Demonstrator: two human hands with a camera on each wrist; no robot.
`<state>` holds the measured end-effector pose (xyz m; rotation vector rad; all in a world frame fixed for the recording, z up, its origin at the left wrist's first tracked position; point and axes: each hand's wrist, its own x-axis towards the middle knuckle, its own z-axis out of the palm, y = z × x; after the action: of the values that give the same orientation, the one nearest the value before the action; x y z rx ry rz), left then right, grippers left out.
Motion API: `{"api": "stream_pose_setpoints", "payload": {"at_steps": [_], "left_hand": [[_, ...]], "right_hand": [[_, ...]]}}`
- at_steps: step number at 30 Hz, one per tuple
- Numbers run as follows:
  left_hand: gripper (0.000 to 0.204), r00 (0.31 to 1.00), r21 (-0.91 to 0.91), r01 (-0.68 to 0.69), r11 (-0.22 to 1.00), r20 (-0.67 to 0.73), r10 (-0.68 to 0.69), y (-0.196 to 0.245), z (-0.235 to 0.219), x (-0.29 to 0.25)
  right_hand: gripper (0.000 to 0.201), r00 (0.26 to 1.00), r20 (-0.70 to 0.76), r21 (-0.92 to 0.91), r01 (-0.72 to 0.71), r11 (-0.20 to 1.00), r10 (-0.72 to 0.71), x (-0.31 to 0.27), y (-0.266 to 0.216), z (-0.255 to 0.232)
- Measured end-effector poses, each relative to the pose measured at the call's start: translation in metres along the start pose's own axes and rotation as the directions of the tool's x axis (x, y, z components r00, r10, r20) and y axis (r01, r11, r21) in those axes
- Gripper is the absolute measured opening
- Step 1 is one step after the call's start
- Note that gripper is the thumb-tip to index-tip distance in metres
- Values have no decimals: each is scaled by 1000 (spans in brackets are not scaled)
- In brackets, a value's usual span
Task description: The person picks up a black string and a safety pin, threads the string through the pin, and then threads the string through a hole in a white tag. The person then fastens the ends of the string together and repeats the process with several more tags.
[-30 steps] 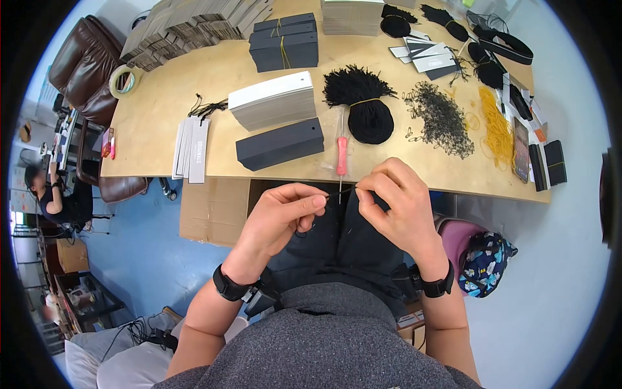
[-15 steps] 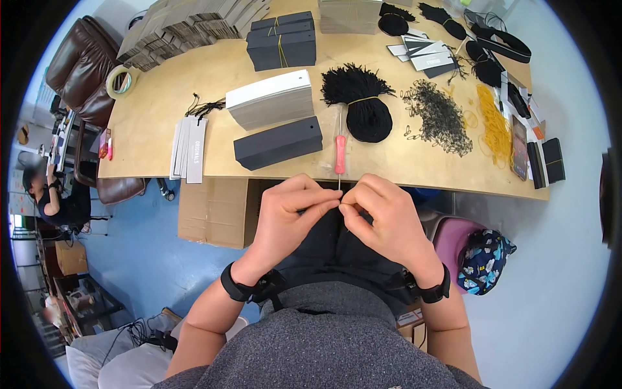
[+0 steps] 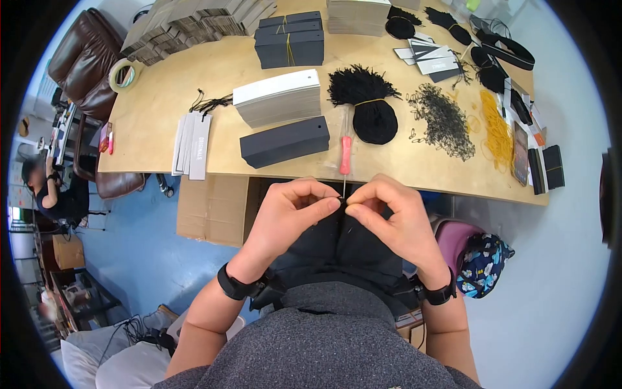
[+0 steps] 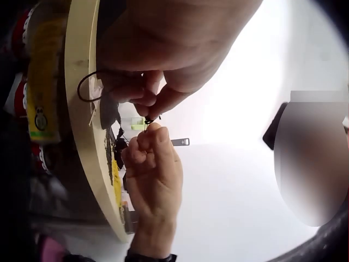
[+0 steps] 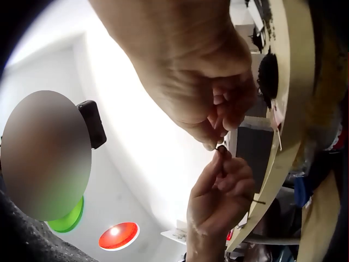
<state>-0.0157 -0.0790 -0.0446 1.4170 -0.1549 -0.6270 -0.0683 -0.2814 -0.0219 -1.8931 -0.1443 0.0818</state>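
Both hands meet just off the table's front edge in the head view. The left hand (image 3: 289, 214) pinches a thin black cord (image 4: 83, 90), whose loop hangs beside that hand in the left wrist view. The right hand (image 3: 396, 220) pinches at a small dark piece (image 5: 221, 148) between the two sets of fingertips; its exact form is too small to tell. Behind the fingertips lies a tool with a pink handle (image 3: 346, 154), its thin metal shaft reaching past the table edge. A tied bundle of black cords (image 3: 374, 123) lies beyond it.
On the table (image 3: 149, 146) are a white tag stack (image 3: 278, 98), a dark tag stack (image 3: 285, 144), loose tags with cords (image 3: 192, 146), a pile of small dark clips (image 3: 444, 120), yellow bands (image 3: 495, 129) and a phone (image 3: 520, 152). A cardboard box (image 3: 210, 209) stands below.
The hands first came together from a wider grip on the cord, its stretched part shortening between them. Since then the fingertips have parted slightly, with the dark piece visible there.
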Motion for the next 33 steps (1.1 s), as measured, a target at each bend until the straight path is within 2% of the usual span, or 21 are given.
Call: {"api": "stream_pose_setpoints", "payload": {"at_steps": [1,3,4,6,9,12,19,21,22,27,31,33], "left_hand": [[13,1000,-2,-1,1000,-5,1,0,-2,0],[17,993,-132,100,986,69,-91,-1,-5,0],[17,993,-133,100,986,69,-91,-1,-6,1],[18,984,-169,153,974,115,-135,1,-7,1],[18,979,-162,174,971,133,-153,2,-8,0],[17,974,-165,208,964,123,-189,6,-8,-3],[17,969,-90,230,969,110,-220,6,-9,-3],[17,969,-4,237,972,71,-236,10,-7,-5],[17,969,-5,236,972,70,-235,11,-6,-5],[18,960,19,258,966,106,-259,15,-8,-7],[18,957,11,269,963,109,-268,12,-10,-7],[19,947,-61,303,951,135,-293,12,-11,-7]], "right_hand": [[10,993,-70,-75,86,994,-91,0,-1,-1],[17,958,-158,-219,204,954,-241,2,-4,-1],[17,958,-158,-220,203,954,-240,4,-5,-3],[21,848,-1,-473,467,747,-531,11,-5,-6],[23,840,86,-542,490,683,-535,14,-4,-4],[21,830,104,-557,505,660,-547,16,2,-4],[21,851,115,-543,486,685,-512,11,-1,-1],[19,861,24,-480,455,750,-508,12,1,0],[19,861,25,-480,456,749,-508,12,0,-1],[19,844,121,-465,513,722,-522,15,5,-4],[18,855,138,-468,502,728,-500,14,5,-1],[16,847,146,-524,505,686,-512,12,6,1]]}}
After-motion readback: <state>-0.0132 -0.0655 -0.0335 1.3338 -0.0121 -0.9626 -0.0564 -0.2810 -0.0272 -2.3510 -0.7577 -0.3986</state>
